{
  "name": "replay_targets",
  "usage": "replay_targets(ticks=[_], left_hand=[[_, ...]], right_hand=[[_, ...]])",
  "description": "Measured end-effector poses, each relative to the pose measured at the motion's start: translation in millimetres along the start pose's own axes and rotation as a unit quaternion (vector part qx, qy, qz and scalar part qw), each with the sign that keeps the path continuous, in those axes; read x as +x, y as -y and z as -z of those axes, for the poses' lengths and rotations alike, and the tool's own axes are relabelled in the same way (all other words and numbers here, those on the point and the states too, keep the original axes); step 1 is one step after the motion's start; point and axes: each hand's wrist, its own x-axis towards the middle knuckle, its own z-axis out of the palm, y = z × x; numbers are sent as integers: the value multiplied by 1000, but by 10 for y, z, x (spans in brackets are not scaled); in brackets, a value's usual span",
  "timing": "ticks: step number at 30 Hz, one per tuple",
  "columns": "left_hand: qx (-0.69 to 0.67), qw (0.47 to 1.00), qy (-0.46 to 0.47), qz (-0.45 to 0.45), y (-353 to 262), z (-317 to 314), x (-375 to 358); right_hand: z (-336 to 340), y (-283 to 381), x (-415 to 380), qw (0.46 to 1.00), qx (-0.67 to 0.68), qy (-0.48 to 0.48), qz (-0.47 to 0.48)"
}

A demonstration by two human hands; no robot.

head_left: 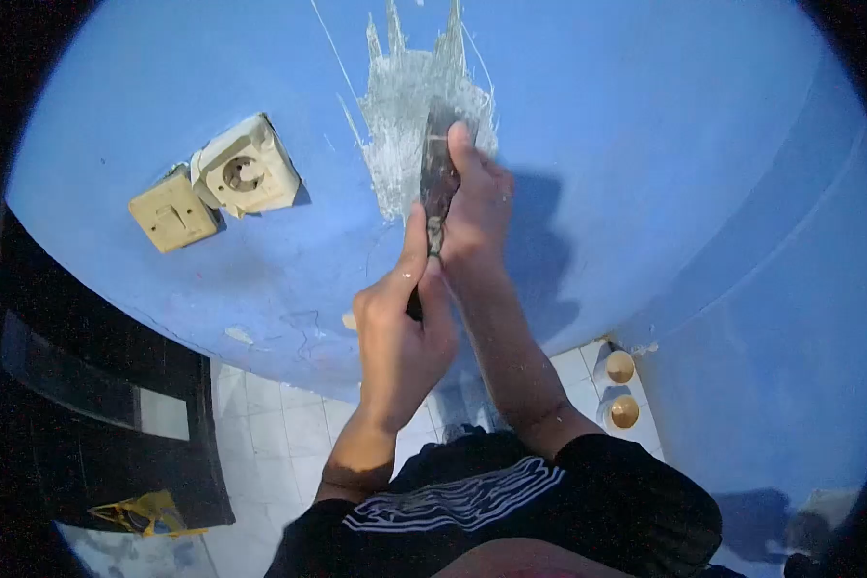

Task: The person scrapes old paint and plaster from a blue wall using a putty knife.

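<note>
A scraper [439,173] with a dark, stained blade lies against the blue wall [645,116]. My left hand [403,313] is wrapped around its handle, with the thumb stretched up along the neck. Higher up, my right hand [482,202] grips the blade from the right side, its thumb pressed on the blade's face. The blade's upper end rests over a rough grey-white patch [395,116] on the wall. Streaks run upward from that patch. My right fingers are partly hidden behind the blade.
Left of the patch, a wall socket [246,173] and a light switch [173,212] are mounted at a tilt in my view. Two cups [619,366] stand on the white tiled floor [270,433] near the wall corner. A dark piece of furniture [87,405] is at lower left.
</note>
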Motion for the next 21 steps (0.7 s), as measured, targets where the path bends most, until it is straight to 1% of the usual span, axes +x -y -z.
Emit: replay_targets(ticks=[1,2,4,5,7,8,10,13,14,16,17,19,20,21], left_hand=[[-3,1000,-9,-14,-45,11,67],[-3,997,38,62,-140,34,90],[-1,987,84,134,-156,36,159],[-14,995,52,79,-58,-4,160],[-29,999,23,37,12,11,17],[-14,999,20,29,24,51,-25],[-2,1000,18,22,33,67,-35],[-13,999,5,33,-41,76,64],[-25,999,21,28,-111,91,128],[-36,998,38,23,-128,91,239],[-50,995,43,76,-99,86,233],[-60,989,46,123,-77,123,146],[-26,994,37,95,-91,148,95],[-9,996,34,84,-94,165,41]], right_hand=[[-16,11,-6,1000,-18,-8,-2],[8,31,14,1000,-21,-11,-3],[23,83,120,999,3,27,30],[7,72,106,999,4,26,30],[21,3,8,999,-1,21,30],[5,-44,7,999,1,22,36],[6,-128,-37,1000,14,14,-11],[-11,9,14,1000,-8,25,7],[-11,57,55,1000,-8,25,7],[-11,117,143,998,-16,51,35],[4,79,92,998,-18,48,26],[-45,8,32,999,2,36,33],[-106,24,30,998,7,43,43],[-123,19,-62,1000,7,17,8]])
